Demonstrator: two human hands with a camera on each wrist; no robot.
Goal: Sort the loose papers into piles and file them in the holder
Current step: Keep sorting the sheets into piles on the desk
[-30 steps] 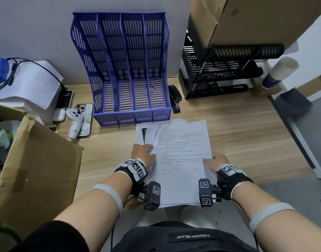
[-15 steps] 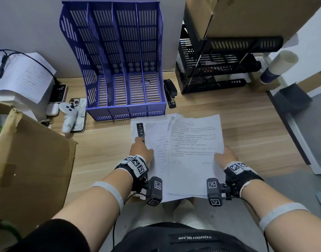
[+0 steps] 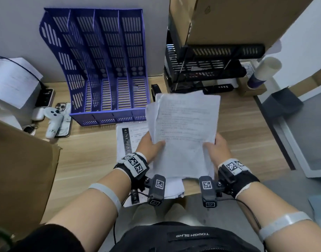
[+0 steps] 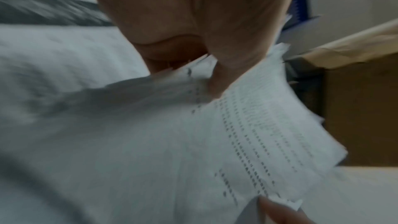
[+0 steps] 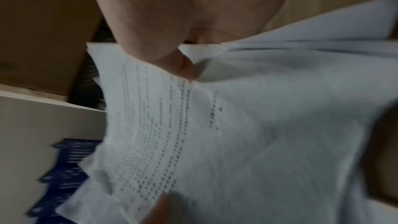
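Both hands hold a stack of printed white papers (image 3: 185,131) lifted off the desk and tilted up, in front of the blue slotted file holder (image 3: 108,70). My left hand (image 3: 152,144) pinches the stack's left edge, thumb on top. My right hand (image 3: 213,146) pinches its right edge the same way. The wrist views show each thumb pressed on the stack of papers (image 4: 247,134) (image 5: 193,125), blurred by motion. More sheets (image 3: 130,139) lie flat on the desk under the lifted stack, one with a dark icon strip. The holder's slots look empty.
A black stapler (image 3: 155,90) sits right of the holder. Black mesh trays (image 3: 207,68) stand under a cardboard box at back right. Left lie a white controller (image 3: 53,120), a phone (image 3: 65,122), a paper pile (image 3: 12,82) and a large cardboard box (image 3: 21,171).
The stack lay flat on the desk under both hands; now both hands have gripped its sides and raised it, tilted, toward the holder. Some sheets stayed on the desk.
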